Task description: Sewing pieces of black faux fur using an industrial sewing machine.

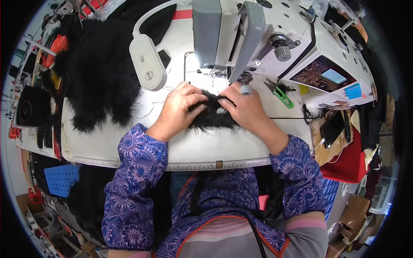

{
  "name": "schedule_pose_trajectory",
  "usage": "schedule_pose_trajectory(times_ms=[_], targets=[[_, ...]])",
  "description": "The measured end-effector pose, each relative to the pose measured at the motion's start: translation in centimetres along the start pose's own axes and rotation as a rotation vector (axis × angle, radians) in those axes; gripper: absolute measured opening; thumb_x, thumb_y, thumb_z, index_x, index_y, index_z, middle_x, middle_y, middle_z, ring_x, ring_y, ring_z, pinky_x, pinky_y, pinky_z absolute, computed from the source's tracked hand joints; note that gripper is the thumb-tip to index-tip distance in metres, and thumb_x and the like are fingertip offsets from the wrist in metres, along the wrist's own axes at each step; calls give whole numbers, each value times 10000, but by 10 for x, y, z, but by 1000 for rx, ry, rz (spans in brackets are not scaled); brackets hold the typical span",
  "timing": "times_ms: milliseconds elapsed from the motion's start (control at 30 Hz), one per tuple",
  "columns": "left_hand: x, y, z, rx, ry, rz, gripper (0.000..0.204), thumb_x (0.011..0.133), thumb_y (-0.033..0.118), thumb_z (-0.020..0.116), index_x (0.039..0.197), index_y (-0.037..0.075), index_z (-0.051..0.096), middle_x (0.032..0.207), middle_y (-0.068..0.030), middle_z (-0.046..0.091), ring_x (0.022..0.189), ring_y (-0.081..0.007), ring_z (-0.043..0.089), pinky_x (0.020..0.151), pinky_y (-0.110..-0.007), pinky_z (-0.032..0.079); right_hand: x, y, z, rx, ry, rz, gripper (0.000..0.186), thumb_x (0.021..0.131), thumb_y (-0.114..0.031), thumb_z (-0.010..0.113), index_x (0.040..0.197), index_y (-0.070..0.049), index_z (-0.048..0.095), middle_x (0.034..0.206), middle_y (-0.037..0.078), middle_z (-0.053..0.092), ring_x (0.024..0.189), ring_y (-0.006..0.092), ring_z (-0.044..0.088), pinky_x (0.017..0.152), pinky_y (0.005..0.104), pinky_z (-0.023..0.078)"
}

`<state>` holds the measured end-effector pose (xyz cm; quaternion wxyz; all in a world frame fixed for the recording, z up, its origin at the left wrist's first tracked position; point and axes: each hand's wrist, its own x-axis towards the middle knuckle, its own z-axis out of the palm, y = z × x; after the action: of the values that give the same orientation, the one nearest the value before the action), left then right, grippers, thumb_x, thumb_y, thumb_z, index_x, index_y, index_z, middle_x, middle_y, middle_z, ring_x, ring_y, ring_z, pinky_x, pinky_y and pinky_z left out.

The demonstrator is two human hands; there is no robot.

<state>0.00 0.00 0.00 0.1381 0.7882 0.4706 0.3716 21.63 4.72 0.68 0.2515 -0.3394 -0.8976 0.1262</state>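
A small piece of black fur fabric [211, 112] lies on the white sewing table, just in front of the sewing machine's needle area [213, 73]. My left hand [183, 107] grips its left side, thumb and fingers pinched together. On the right side, my right hand [246, 105] holds the same piece with bent fingers, close to a knurled machine knob [245, 88]. A small pale patch shows on the fur by the right thumb. The fabric's far edge is partly hidden by my fingers and the machine.
A heap of black fur [101, 86] covers the table's left part. Beside it hangs a white lamp head [148, 64]. Green-handled thread snips [282, 96] lie right of the needle, below the machine's control panel [325, 75]. A phone [332, 130] rests at the far right. A measuring tape [193, 165] runs along the front edge.
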Motion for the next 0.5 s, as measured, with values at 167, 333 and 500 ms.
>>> schedule_pose_trajectory(times_ms=[167, 333, 500], targets=[[2, -4, 1, -9, 5, -32, 181, 684, 16, 768, 856, 18, 714, 849, -91, 652, 836, -267, 611, 724, -359, 519, 3, 2, 2, 66, 65, -114, 168, 800, -184, 713, 919, -82, 651, 822, 91, 604, 851, 296, 606, 706, 417, 492], [1, -2, 3, -58, 8, -22, 188, 682, 7, 764, 862, 14, 711, 832, -90, 643, 837, -268, 612, 727, -358, 520, 5, 4, 9, 94, 71, -117, 183, 778, -166, 735, 909, -89, 634, 827, 74, 607, 787, 304, 608, 680, 418, 486], [2, -1, 4, -48, 1, 6, 194, 681, -11, 756, 867, 10, 702, 853, -92, 644, 842, -267, 609, 734, -356, 517, 5, 5, 11, 109, 55, -157, 175, 787, -162, 726, 906, -90, 620, 834, 60, 594, 771, 294, 610, 662, 416, 489]])
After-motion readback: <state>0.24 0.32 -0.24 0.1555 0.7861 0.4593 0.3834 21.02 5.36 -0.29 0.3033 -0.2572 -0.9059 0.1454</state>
